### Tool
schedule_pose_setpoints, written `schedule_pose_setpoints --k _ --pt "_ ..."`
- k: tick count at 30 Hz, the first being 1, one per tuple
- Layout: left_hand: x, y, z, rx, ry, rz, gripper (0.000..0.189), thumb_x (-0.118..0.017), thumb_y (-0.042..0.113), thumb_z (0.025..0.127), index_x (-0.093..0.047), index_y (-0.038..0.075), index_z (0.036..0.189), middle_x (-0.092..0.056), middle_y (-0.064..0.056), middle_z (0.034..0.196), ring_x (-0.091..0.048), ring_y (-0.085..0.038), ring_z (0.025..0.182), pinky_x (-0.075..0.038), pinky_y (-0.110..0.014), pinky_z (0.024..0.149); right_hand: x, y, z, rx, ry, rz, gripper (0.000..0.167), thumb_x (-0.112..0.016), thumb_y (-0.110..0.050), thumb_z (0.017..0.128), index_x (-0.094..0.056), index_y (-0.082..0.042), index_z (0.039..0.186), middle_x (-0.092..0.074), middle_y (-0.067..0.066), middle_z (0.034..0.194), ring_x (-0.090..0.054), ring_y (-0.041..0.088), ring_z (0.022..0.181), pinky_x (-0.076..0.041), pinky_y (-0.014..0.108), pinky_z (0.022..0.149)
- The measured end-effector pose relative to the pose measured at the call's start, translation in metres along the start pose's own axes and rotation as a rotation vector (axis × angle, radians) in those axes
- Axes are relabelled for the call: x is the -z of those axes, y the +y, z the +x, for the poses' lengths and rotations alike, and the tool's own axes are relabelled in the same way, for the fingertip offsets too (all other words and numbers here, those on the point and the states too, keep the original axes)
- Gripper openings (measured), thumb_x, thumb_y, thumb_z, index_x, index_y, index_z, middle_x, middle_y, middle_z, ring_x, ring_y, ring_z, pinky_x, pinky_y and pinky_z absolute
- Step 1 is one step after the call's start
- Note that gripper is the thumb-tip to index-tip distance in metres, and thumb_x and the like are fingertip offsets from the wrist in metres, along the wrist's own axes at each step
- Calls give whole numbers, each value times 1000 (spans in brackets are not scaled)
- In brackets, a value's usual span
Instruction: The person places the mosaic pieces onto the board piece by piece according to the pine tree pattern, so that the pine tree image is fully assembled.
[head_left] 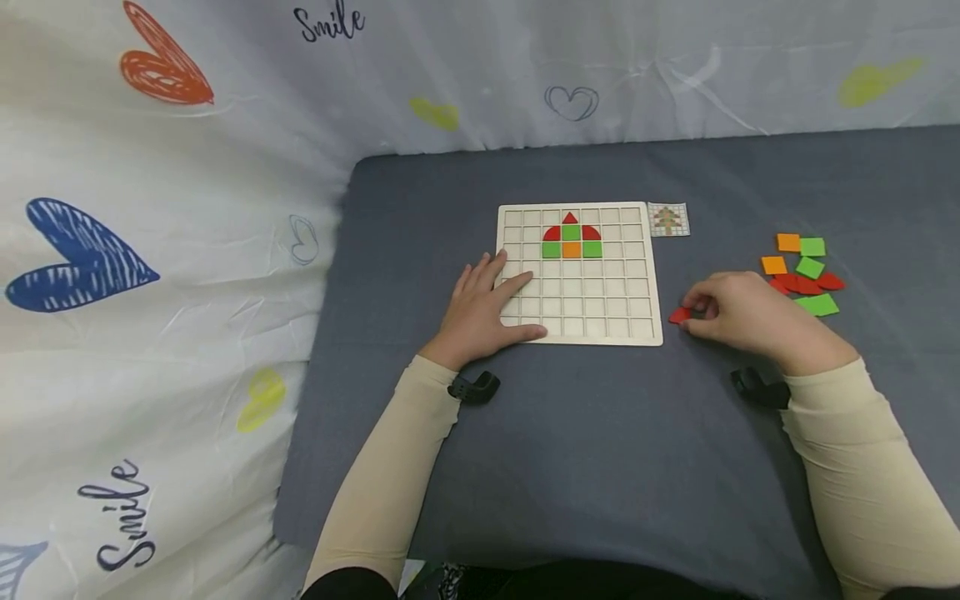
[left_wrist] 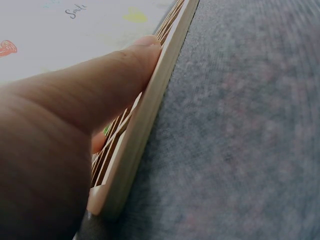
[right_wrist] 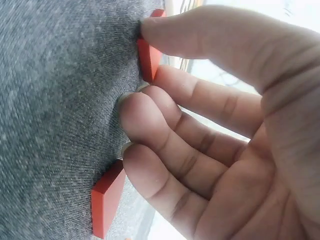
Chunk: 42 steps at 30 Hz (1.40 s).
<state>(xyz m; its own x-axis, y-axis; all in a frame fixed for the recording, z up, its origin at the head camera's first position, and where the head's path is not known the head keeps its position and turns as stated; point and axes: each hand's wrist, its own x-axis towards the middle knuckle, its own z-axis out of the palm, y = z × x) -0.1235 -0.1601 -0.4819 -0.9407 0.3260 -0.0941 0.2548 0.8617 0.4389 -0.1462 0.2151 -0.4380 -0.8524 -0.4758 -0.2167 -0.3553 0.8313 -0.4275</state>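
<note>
A light wooden grid board [head_left: 611, 287] lies on the table. Red, green and orange tiles sit in its upper cells, with a red triangle [head_left: 570, 218] at the top and an orange square [head_left: 572, 249] in the lowest filled row. My left hand [head_left: 480, 315] rests spread on the board's lower left part, its thumb along the near edge. Right of the board, my right hand [head_left: 746, 317] pinches a red tile [head_left: 679, 316] between thumb and index finger, low at the table surface. In the right wrist view another red tile [right_wrist: 107, 200] lies beside the other fingertips.
A small pattern card [head_left: 667, 220] lies at the board's upper right corner. Loose orange squares [head_left: 788, 242], green tiles [head_left: 817, 305] and red tiles [head_left: 807, 285] are scattered beyond my right hand. A grey cloth [head_left: 600, 450] covers the table, and a printed white curtain [head_left: 480, 75] hangs behind.
</note>
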Motion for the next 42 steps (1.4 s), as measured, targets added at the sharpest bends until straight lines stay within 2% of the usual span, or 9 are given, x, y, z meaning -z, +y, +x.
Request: schedule_pose_setpoints --k 10,23,28,33,42 --pt "-1 0 1 -1 1 -17 93 -74 74 84 -45 32 161 -12 -4 177 -2 -25 164 5 -42 132 -2 -4 1 15 14 -30 19 -83 -12 81 -74 1 90 -67 4 79 -58 18 68 -52 35 60" --pt "-1 -1 -1 1 0 -21 93 -74 74 84 -45 32 161 -12 -4 177 -1 -25 164 6 -42 132 1 -5 7 -15 14 -18 21 -85 -16 81 -75 0 89 -69 3 77 -59 18 69 -52 33 60" --pt "-1 -1 -1 -1 2 -22 93 -74 75 84 -45 32 161 -11 -3 177 -1 -23 164 7 -40 132 5 -5 12 17 56 -15 18 -85 -15 81 -74 -3 87 -68 2 76 -59 18 70 -51 33 60" --pt "-1 -2 0 -6 1 -21 94 -73 76 83 -44 32 161 -11 -3 177 0 -23 164 6 -41 132 9 -12 18 -6 58 2 18 -84 -15 82 -74 -3 91 -66 3 76 -57 20 70 -48 32 58" --pt "-1 -2 1 -7 5 -21 94 -74 75 83 -46 31 161 -12 -4 177 -1 -23 164 5 -42 132 17 -22 33 21 83 2 17 -84 -16 83 -72 -6 89 -63 4 75 -55 20 69 -45 31 55"
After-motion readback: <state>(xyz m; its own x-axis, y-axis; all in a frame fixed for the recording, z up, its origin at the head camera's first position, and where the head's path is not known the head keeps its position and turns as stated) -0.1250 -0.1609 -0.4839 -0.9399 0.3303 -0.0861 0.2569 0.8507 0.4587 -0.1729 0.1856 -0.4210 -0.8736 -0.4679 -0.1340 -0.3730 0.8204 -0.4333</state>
